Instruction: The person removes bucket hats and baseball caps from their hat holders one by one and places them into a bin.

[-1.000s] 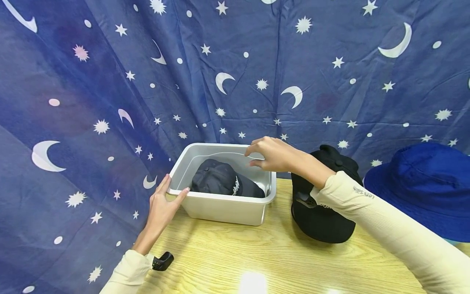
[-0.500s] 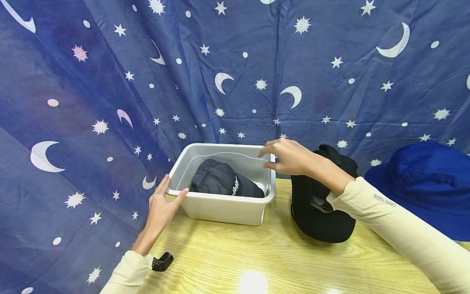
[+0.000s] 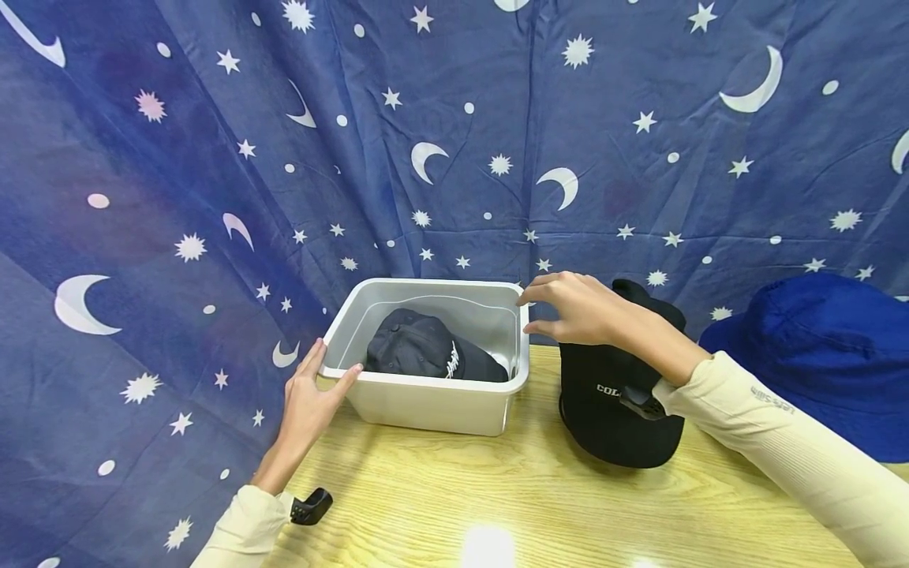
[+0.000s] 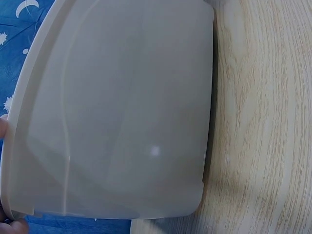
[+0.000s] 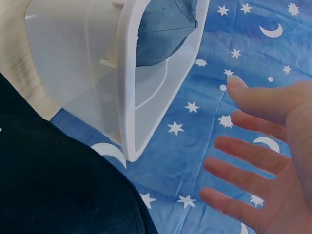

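A blue curtain [image 3: 483, 138] printed with white moons, stars and dots hangs creased behind the wood-grain table [image 3: 426, 481] and down its left side. Bright glare [image 3: 488, 546] whitens the wood up front.

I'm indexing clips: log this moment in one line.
left hand: touching light-grey rectangular plastic bin; right hand: empty, near bin; navy fabric cap: inside bin; black fabric cap: right of bin

Read partial "COL" on black cap [image 3: 611, 432] and inverted "Let's" on right sleeve [image 3: 788, 442]; could not decipher script [image 3: 453, 360] on charcoal cap [image 3: 408, 347].
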A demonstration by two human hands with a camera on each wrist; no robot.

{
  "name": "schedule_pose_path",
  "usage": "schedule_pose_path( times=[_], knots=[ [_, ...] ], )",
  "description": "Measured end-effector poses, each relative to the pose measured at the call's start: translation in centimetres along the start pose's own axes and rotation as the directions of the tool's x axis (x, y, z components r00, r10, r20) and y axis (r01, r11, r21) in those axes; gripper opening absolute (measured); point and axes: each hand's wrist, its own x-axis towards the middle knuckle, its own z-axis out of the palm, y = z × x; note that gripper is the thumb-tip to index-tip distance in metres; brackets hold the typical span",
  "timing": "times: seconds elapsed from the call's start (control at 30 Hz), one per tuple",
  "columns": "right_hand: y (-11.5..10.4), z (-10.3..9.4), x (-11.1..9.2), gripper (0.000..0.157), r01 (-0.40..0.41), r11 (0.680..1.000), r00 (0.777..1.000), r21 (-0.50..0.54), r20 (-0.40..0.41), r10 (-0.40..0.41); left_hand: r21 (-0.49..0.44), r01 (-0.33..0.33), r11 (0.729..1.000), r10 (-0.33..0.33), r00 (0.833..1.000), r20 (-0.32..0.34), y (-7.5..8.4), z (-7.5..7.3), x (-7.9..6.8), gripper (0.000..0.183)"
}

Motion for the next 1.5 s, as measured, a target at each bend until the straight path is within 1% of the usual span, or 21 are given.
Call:
schedule_pose_path(
  times=[0.2, 0.57, 1.0, 1.27, 1.5],
  knots=[
    [0.2, -0.3, -0.6, 0.035, -0.026, 0.999, 1.0, -0.02, -0.007, 0.026, -0.009, -0.001, 1.0, 0.001, 1.0, -0.005, 0.0, 0.0, -0.1, 0.081],
    [0.6, -1.3, -2.3, 0.042, -0.111, 0.993, 0.994, -0.044, -0.019, 0.11, -0.014, -0.012, 1.0, 0.012, 1.0, -0.005, -0.1, 0.0, -0.1, 0.081],
    [1.3, -2.3, -4.4, 0.051, -0.167, 0.981, 0.986, -0.099, -0.01, 0.167, -0.014, -0.012, 1.0, 0.011, 1.0, -0.008, -0.1, 0.0, -0.2, 0.081],
    [1.4, -2.6, -5.6, 0.051, -0.193, 0.97, 0.981, -0.147, -0.031, 0.191, -0.011, -0.012, 1.0, 0.012, 1.0, -0.007, -0.1, 0.0, -0.2, 0.081],
    [1.5, -3.2, -6.5, 0.052, -0.238, 0.957, 0.971, -0.165, -0.032, 0.236, -0.014, -0.017, 1.0, 0.017, 1.0, -0.007, 0.1, -0.1, -0.1, 0.08]
  ],
)
